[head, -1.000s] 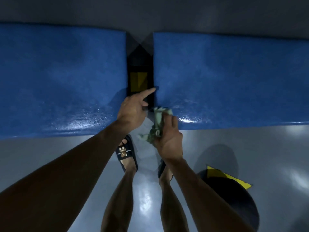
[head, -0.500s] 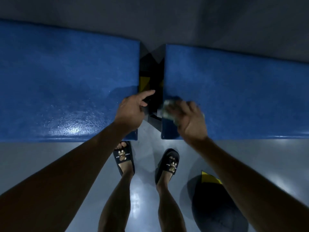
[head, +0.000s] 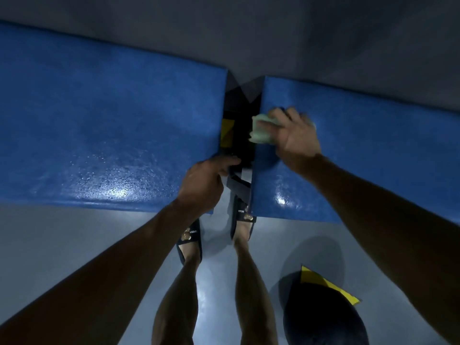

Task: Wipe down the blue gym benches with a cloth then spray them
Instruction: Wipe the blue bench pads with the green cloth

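Left hand (head: 202,186) low and near, fingers curled, forefinger apparently extended, grip unclear in dim light, right hand (head: 295,135) reached further out, palm down, fingers spread flat, both forearms bare

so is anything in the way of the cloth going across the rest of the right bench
Nothing visible. The right hand presses the cloth at the right bench's inner edge, and the blue top beyond it shows bare. The left hand sits at the left bench's corner, out of that path.
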Action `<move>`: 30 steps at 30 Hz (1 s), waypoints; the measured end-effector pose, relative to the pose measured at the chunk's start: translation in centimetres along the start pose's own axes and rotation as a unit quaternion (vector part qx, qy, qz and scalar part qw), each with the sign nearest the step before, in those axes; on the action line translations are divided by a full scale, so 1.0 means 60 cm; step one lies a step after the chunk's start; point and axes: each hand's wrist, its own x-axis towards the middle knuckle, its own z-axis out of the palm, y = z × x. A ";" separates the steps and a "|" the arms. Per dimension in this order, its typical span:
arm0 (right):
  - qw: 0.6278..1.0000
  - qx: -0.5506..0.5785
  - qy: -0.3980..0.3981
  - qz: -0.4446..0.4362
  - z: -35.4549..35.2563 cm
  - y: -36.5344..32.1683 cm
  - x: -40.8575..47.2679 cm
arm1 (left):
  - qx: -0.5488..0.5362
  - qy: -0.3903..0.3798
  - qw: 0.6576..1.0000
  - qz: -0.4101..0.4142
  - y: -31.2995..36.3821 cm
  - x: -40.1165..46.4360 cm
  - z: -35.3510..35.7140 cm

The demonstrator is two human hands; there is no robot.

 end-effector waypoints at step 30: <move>0.973 0.049 0.044 -0.221 0.014 0.090 0.104 | -0.033 0.042 0.994 -0.092 0.098 0.074 0.041</move>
